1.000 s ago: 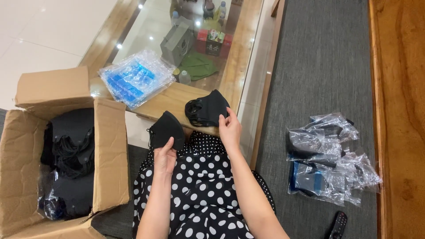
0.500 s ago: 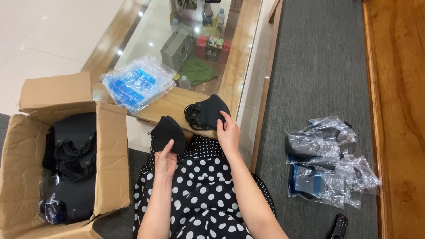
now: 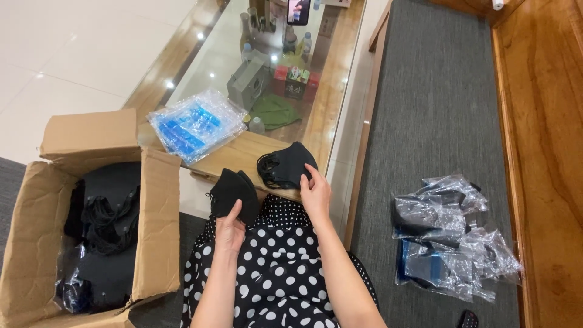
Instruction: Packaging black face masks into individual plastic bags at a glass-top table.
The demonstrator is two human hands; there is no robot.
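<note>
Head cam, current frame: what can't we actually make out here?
- Cardboard box contents: dark heap, separate items indistinguishable, head view.
- Stack under right hand: count of black masks unclear; layers overlap.
- Clear bags on the bench: glare hides contents.
- Left hand covers the lower part of its black mask.

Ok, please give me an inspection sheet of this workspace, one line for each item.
Surface: glass-topped table with wooden rim.
Job's things: single black mask; stack of black masks on the table edge.
Clutter: blue plastic packets; cardboard box of dark items; clear bags on grey mat.
Grippers: left hand holds the single mask; right hand grips the stack.
Cables: nothing seen.
Surroundings: white tiles, wooden floor.
</note>
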